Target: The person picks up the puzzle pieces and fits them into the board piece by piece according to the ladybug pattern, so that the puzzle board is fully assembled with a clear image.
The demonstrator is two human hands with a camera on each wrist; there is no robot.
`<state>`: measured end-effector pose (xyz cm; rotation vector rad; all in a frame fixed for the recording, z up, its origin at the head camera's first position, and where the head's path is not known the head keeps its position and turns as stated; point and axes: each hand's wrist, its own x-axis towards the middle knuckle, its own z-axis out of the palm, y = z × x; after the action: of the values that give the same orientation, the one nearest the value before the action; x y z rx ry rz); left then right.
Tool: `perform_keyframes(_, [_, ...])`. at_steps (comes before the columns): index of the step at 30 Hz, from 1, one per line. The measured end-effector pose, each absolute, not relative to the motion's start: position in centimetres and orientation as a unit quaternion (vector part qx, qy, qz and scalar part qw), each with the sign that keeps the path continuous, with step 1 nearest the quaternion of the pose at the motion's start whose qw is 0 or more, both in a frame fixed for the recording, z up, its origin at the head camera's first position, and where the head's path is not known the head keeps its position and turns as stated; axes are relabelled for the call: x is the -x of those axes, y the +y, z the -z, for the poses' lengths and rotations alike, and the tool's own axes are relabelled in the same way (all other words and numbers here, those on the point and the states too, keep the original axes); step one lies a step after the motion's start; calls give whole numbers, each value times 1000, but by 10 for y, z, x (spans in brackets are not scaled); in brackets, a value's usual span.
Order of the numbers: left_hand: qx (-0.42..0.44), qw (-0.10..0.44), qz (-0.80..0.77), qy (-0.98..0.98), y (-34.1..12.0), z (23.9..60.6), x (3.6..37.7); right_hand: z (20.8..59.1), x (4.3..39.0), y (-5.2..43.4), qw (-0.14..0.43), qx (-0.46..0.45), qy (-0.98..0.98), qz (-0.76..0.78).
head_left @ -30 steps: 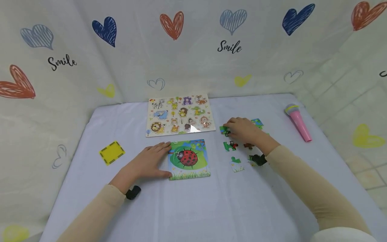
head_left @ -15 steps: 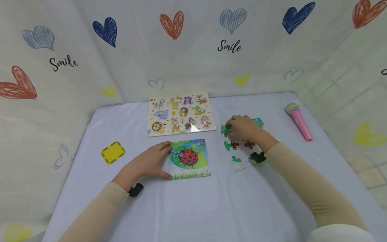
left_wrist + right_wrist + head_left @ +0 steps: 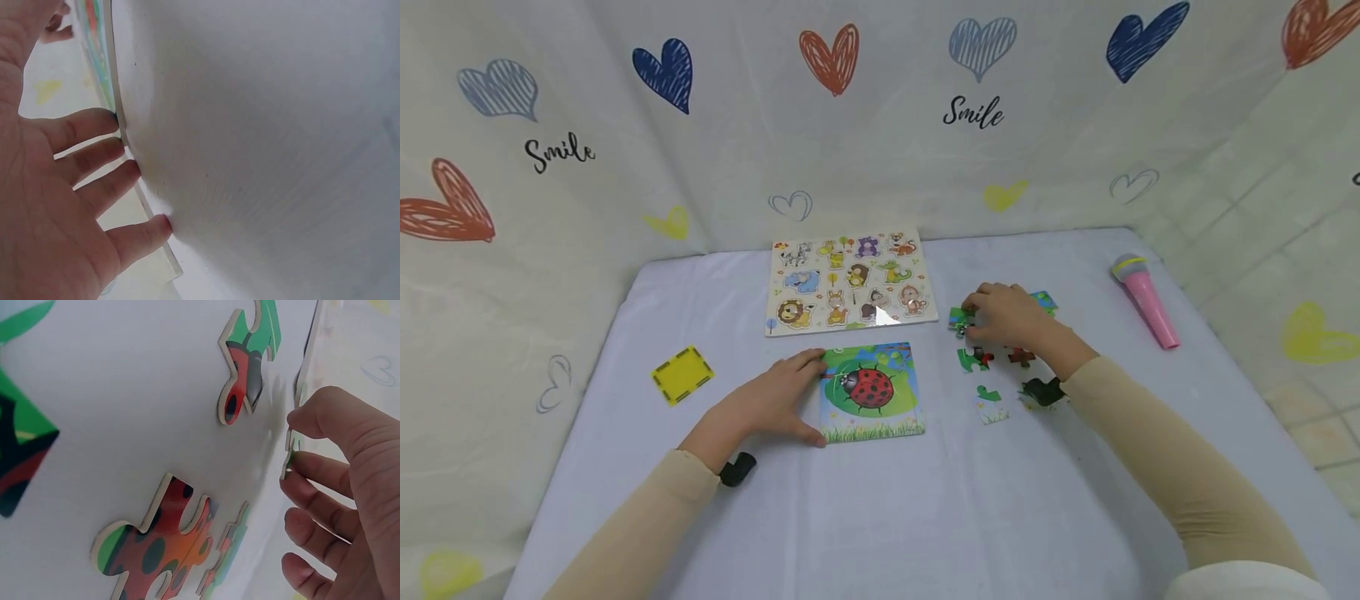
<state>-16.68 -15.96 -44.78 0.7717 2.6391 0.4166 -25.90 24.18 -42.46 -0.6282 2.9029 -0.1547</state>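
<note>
In the head view my left hand (image 3: 765, 408) rests at the left edge of a square ladybug puzzle board (image 3: 870, 392), thumb at its lower corner. The left wrist view shows its extended fingers touching a board edge. My right hand (image 3: 1017, 318) is over a loose group of jigsaw pieces. Its thumb and fingertips pinch a green jigsaw piece (image 3: 287, 461), partly hidden. Nearby lie a red-and-green piece (image 3: 239, 378), a red spotted piece (image 3: 153, 550) and a grass-patterned piece (image 3: 992, 407).
A wooden animal puzzle board (image 3: 850, 283) lies at the back of the white-covered table (image 3: 865, 525). On the left is a yellow square frame piece (image 3: 682, 375). A pink toy microphone (image 3: 1147, 304) lies at the right. Behind hangs a heart-printed cloth (image 3: 880, 125).
The view has shifted slightly. Both hands stay nearly where they were, the left at the ladybug board and the right at the green jigsaw piece.
</note>
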Motion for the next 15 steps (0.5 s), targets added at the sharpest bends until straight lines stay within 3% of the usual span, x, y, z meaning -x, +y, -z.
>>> perform_keyframes(15, [-275,176,-148,933,-160,448,166,423,253,229,69,235,966,78])
